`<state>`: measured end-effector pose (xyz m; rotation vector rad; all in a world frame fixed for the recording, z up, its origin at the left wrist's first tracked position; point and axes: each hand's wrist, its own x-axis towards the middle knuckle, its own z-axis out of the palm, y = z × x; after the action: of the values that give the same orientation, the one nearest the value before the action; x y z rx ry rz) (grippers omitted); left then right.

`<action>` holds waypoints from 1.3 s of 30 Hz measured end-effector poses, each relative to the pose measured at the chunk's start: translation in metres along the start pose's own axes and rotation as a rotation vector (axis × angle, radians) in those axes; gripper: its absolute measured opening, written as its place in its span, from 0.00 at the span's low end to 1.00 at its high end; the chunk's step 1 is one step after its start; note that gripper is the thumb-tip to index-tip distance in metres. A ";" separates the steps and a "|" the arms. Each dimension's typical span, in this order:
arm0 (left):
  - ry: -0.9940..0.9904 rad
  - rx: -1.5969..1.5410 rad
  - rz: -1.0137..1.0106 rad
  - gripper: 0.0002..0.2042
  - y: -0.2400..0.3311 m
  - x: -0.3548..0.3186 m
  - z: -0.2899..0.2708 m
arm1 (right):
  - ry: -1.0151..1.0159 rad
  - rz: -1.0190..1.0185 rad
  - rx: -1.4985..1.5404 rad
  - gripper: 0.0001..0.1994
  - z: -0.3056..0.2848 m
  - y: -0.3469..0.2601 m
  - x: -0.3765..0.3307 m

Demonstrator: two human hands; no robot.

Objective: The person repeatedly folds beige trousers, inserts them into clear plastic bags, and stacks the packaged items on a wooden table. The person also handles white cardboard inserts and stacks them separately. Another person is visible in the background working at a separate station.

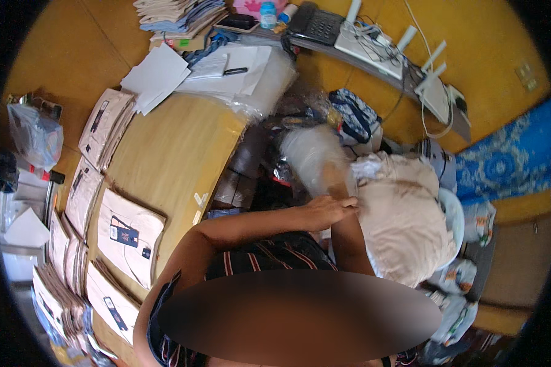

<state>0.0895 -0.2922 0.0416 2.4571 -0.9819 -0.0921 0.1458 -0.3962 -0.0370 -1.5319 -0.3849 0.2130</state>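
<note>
My left hand (329, 212) is closed, its fingers curled together in front of my right forearm. What it holds, if anything, cannot be made out. Just beyond it, my right hand (333, 175) is smeared by motion and its fingers do not show clearly. A whitish clear plastic bag (309, 151), also blurred, lies against or in that hand; I cannot tell which. Close on the right, a big heap of beige cloth (398, 214) fills a pale blue tub (454, 214). To the left, a folded beige garment (128, 238) with a dark tag lies on the wooden table.
Stacks of folded, tagged garments (106, 128) line the left side of the table (171, 153). Papers (156, 76) and clear plastic sheets (275, 76) cover its far end. A shelf along the wall bears a black telephone (315, 24) and white routers (370, 49). Stuffed plastic bags (456, 318) sit at the right.
</note>
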 end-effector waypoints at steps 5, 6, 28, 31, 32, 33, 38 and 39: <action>0.525 0.071 0.015 0.26 -0.064 0.065 -0.025 | 0.115 0.020 -0.136 0.17 -0.035 0.000 0.124; 0.346 0.123 -0.258 0.25 -0.076 0.066 -0.045 | 0.103 0.038 -0.204 0.18 -0.035 0.015 0.162; 0.561 -0.454 -0.579 0.11 -0.309 0.129 0.036 | -0.357 0.328 -0.590 0.23 -0.032 0.173 0.305; 0.433 -0.271 -0.709 0.10 -0.335 0.119 0.030 | -0.450 0.429 -0.486 0.24 -0.043 0.165 0.309; 0.423 -0.176 -0.786 0.09 -0.343 0.115 0.036 | -0.507 0.426 -0.462 0.24 -0.041 0.161 0.308; 0.396 -0.150 -0.914 0.09 -0.347 0.111 0.034 | -0.567 0.413 -0.449 0.24 -0.038 0.156 0.303; 0.149 -0.043 -1.124 0.12 -0.352 0.109 0.027 | -0.651 0.115 -0.734 0.28 0.002 0.139 0.263; 0.092 -0.060 -1.130 0.13 -0.354 0.114 0.028 | -0.651 0.068 -0.788 0.27 0.010 0.143 0.269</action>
<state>0.3904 -0.1591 -0.1342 2.6028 0.5230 -0.3580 0.4049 -0.2822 -0.1493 -2.2334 -1.0174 0.6794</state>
